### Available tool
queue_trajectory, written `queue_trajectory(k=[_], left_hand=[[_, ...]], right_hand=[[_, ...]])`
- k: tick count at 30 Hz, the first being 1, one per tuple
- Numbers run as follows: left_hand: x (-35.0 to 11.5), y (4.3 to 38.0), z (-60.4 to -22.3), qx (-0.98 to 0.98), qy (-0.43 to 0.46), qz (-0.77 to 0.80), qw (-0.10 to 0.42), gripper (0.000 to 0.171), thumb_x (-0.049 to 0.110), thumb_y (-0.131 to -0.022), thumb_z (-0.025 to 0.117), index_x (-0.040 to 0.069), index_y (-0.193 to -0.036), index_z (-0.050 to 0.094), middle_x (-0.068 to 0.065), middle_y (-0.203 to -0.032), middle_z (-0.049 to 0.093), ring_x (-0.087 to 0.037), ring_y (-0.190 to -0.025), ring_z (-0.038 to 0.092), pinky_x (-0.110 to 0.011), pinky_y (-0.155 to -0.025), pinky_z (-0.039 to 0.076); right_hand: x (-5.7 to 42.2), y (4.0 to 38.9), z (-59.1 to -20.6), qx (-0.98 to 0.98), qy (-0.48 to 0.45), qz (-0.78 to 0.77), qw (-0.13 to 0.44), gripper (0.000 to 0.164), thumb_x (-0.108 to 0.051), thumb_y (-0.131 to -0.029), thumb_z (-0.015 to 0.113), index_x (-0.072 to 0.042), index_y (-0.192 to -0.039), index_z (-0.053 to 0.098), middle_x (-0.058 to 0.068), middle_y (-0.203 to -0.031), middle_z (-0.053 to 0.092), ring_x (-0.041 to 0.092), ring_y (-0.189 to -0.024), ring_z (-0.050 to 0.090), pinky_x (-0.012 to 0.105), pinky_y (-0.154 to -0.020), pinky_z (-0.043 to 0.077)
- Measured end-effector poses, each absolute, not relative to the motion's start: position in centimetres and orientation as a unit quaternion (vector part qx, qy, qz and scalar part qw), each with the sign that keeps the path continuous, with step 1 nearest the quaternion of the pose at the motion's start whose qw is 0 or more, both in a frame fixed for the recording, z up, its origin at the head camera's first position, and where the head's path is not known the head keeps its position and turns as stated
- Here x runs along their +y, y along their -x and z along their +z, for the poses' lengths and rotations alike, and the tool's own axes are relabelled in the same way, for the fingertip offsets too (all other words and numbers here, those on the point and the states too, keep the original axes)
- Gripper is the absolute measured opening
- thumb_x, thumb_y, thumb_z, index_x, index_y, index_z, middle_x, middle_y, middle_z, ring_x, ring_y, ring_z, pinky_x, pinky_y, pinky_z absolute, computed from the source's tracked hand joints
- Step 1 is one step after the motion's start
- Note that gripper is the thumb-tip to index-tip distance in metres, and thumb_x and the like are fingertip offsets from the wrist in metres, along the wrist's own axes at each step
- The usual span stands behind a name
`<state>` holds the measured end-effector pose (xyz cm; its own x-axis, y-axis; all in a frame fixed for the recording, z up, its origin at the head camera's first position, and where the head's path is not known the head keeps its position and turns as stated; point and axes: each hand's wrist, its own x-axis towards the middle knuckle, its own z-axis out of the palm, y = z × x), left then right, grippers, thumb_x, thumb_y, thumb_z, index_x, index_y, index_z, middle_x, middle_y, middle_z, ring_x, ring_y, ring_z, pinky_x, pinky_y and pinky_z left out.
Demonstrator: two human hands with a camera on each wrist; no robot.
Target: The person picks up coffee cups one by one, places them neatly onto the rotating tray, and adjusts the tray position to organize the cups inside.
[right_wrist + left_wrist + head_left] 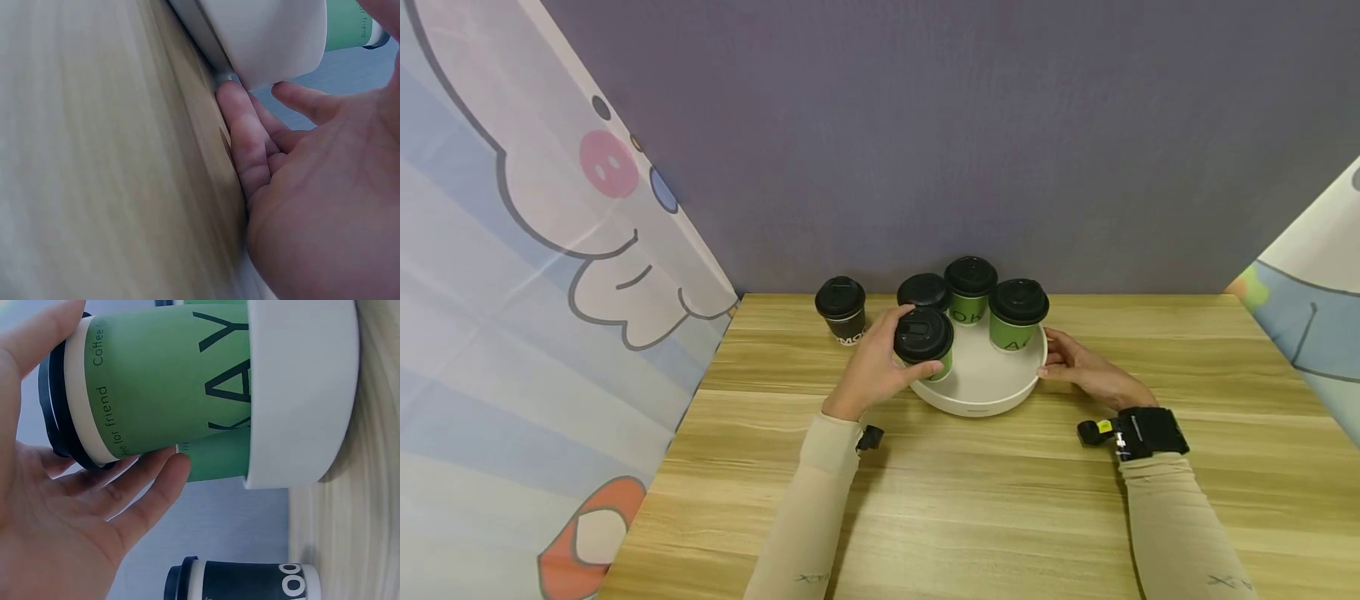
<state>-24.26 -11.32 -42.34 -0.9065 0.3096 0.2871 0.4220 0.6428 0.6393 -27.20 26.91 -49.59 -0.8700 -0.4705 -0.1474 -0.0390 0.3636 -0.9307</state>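
A green paper cup with a black lid (pixel 923 335) stands at the front left of a round white tray (pixel 981 406). My left hand (pixel 880 358) grips this cup near its lid, thumb on the near side and fingers round the far side. In the left wrist view the cup's green wall (pixel 150 381) shows dark lettering, and its bottom is hidden behind the tray wall. At the tray's right side, my right hand (pixel 1086 371) touches the outer wall with thumb and fingertips. Seen from the right wrist, fingers (pixel 247 137) lie low against the tray wall (pixel 269 37).
More black-lidded cups share the tray: one green cup at the right (pixel 1013 333), another at the back (pixel 967 307), and a partly hidden cup (pixel 923 290). A dark cup (pixel 842 312) stands on the wooden table (pixel 970 508) left of the tray. Behind rises a grey wall (pixel 962 142).
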Motion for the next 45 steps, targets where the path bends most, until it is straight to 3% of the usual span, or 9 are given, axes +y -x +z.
queue_trajectory(k=[45], left_hand=[[-9.6,24.5,-44.0,-0.925,0.174,-0.335,0.049,0.101,0.063,-0.081,0.079,0.017,-0.158,0.031,-0.011,-0.152,0.046,-0.034,-0.136,0.053,-0.054,-0.109,0.046]], right_hand=[[26.3,27.1,-49.3,0.803,0.152,-0.538,0.208,0.096,-0.014,-0.096,0.071,-0.003,-0.164,0.003,0.029,-0.140,0.044,0.021,-0.118,0.049,0.017,-0.091,0.046]])
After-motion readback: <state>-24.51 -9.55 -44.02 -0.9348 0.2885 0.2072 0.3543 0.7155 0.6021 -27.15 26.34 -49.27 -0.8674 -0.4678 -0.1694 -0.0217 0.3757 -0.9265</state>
